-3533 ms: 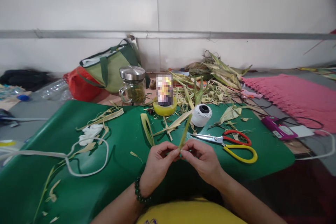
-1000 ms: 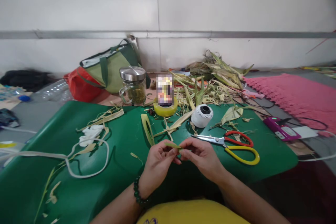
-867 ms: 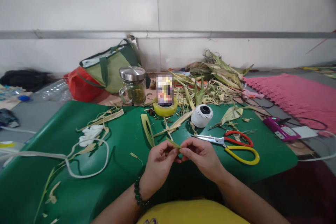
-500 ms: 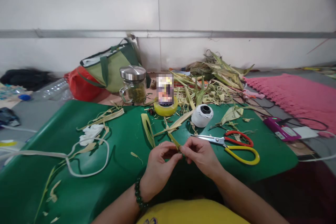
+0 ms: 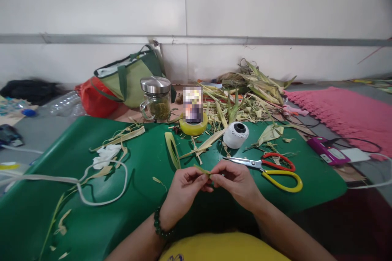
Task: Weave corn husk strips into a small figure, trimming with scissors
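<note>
Close in front of my body, a narrow green corn husk strip is pinched between both hands. My left hand, with a dark green bead bracelet at the wrist, is closed on its left part. The fingertips of my right hand grip the other end, nearly touching the left ones. Just beyond the left hand, a folded husk loop lies on the green mat. Scissors with one red and one yellow handle lie beyond the right hand. Behind them stands a white thread spool.
A yellow tape roll has a blurred-out object standing at it. Behind are a glass mug, a green bag and heaped corn husks. A white cable loops across the left; a purple device sits right.
The husk strip has tipped from steep to nearly flat between my fingers. Both hands have shifted slightly, with the fingertips drawn closer together.
</note>
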`<move>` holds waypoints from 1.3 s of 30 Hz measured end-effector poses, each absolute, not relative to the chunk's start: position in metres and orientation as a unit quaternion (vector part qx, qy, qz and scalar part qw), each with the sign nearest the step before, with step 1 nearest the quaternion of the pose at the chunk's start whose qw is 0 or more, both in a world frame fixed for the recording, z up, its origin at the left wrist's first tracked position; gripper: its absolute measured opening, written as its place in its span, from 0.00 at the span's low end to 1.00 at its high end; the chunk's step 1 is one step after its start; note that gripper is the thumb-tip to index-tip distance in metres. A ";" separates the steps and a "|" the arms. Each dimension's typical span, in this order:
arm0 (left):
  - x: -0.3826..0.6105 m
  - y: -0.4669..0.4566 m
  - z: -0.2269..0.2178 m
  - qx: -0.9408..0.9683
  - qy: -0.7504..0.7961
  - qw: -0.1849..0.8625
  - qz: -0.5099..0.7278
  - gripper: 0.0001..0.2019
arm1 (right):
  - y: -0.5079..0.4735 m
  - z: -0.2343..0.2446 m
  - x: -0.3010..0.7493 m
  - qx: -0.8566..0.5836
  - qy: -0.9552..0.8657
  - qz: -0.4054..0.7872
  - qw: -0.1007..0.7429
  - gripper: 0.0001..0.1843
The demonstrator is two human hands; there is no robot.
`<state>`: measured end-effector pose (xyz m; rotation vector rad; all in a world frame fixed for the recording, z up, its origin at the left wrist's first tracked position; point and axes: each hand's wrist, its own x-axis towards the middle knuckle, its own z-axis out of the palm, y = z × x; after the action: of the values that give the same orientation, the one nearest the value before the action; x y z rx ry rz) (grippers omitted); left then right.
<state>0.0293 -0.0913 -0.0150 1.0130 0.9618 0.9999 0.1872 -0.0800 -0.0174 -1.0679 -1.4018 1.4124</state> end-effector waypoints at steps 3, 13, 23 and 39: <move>0.032 -0.096 -0.014 0.511 0.442 0.577 0.458 0.10 | -0.081 -0.018 0.184 -0.445 -0.556 0.560 0.425 0.13; 0.028 -0.095 -0.010 0.548 0.453 0.541 0.450 0.09 | -0.078 -0.021 0.186 -0.417 -0.521 0.628 0.402 0.17; 0.030 -0.100 -0.006 0.587 0.476 0.478 0.448 0.07 | -0.085 -0.020 0.181 -0.461 -0.542 0.551 0.436 0.16; 0.022 -0.091 -0.003 0.482 0.456 0.630 0.403 0.13 | -0.085 -0.015 0.187 -0.404 -0.546 0.618 0.395 0.13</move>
<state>0.0215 -0.0913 -0.0025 1.1039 1.0445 0.9234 0.1871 -0.0846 -0.0150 -1.0241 -1.3847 1.5672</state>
